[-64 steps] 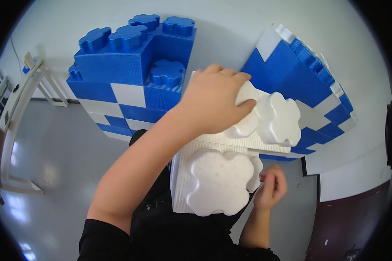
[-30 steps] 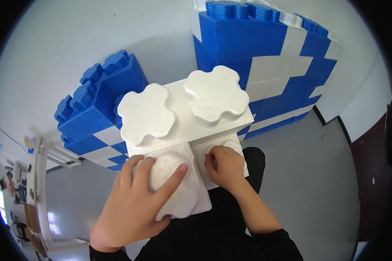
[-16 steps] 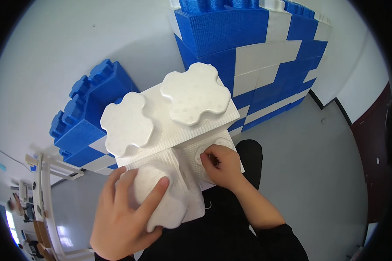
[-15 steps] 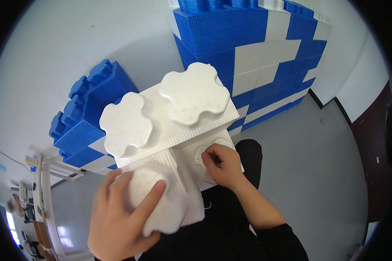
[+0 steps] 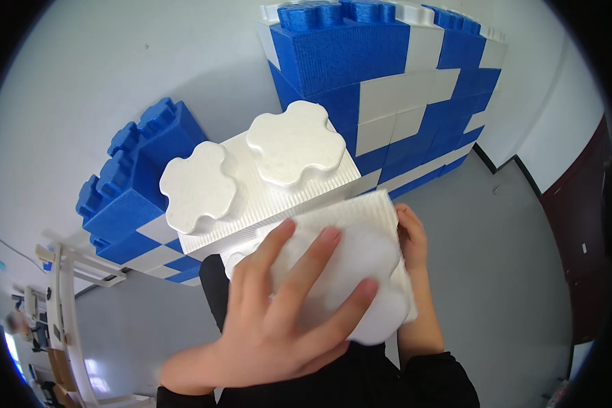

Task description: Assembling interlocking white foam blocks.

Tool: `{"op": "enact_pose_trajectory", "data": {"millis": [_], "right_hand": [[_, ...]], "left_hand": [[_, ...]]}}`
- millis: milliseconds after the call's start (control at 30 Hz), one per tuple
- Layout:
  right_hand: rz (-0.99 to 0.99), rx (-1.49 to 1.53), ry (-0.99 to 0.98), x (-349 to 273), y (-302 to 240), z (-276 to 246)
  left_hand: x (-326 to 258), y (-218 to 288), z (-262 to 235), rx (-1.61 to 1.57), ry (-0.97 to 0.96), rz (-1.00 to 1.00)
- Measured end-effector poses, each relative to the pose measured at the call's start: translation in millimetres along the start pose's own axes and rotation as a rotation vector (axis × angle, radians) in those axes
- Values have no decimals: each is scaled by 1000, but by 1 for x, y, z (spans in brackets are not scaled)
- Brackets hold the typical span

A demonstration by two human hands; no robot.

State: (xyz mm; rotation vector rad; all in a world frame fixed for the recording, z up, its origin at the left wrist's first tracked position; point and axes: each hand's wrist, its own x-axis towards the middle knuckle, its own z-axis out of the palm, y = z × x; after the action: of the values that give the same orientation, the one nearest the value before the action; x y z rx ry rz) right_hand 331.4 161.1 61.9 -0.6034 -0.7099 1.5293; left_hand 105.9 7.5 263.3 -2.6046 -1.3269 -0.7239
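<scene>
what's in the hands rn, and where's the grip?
A big white foam block with two flower-shaped studs. Left hand is spread over its near end; right hand grips the near right edge. The near end looks blurred.

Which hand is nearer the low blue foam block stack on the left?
Left. The left hand lies on the white foam block, on the side of the low blue foam block stack; the right hand grips the far edge.
</scene>
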Motion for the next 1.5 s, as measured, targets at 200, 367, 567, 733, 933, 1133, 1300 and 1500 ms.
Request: {"op": "enact_pose_trajectory", "data": {"millis": [200, 367, 567, 733, 933, 1133, 1300, 1500], "right_hand": [[80, -69, -28, -16, -14, -14], [127, -148, -133, -11, -4, -42], [112, -78, -80, -23, -14, -32], [-86, -350, -201, -41, -58, 11], [-748, -1093, -349, -56, -115, 81], [-729, -1541, -622, -48, -125, 151], [-660, -1620, -747, -32, -114, 168], [-728, -1723, -820, -31, -99, 187]], "left_hand": [[26, 3, 32, 84, 55, -68], [32, -7, 50, 61, 54, -84], [35, -8, 77, -129, 165, 11], [36, -11, 65, -250, 153, -35], [20, -73, 9, -441, 285, -13], [7, -183, 1, 322, 465, -326], [4, -184, 6, -183, 350, -574], [4, -187, 8, -103, 306, -538]]}}
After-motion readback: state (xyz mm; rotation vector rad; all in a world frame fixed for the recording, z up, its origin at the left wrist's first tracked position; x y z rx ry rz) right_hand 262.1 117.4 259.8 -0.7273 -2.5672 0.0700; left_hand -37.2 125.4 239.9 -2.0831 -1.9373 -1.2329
